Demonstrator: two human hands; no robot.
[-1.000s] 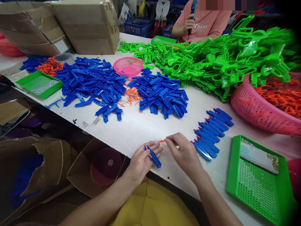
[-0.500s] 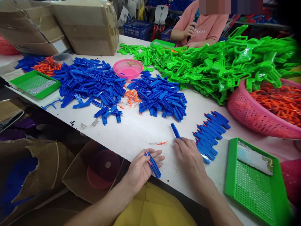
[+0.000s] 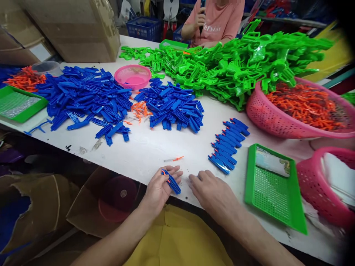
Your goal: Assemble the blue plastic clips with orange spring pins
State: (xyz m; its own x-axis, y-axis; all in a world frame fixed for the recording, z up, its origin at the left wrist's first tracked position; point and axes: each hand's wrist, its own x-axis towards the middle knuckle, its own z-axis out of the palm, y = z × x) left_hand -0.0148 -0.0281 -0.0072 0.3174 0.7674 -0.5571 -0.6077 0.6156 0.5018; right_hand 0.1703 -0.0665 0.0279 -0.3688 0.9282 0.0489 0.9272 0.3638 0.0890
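My left hand is palm up near the table's front edge, its thumb pressing a ribbed blue plastic part against the fingers. A small orange piece sits at the part's upper end. To its right, my right hand hovers palm down over the white table, fingers loosely bent and slightly apart, with nothing visible in them. Just beyond the hands lies a thin spring with an orange plastic piece at its end. A slanted row of blue parts with orange tips lies beyond my right hand.
Heaps of blue parts and green toy-gun shells cover the back. A pink basket holds orange pieces. A green tray stands right, a small pink basket behind. Cardboard boxes stand back left; a person sits opposite.
The blue part that was under my right hand's fingers no longer shows there, and that hand has come closer to my left hand. My left hand keeps its blue part. The view has shifted right.
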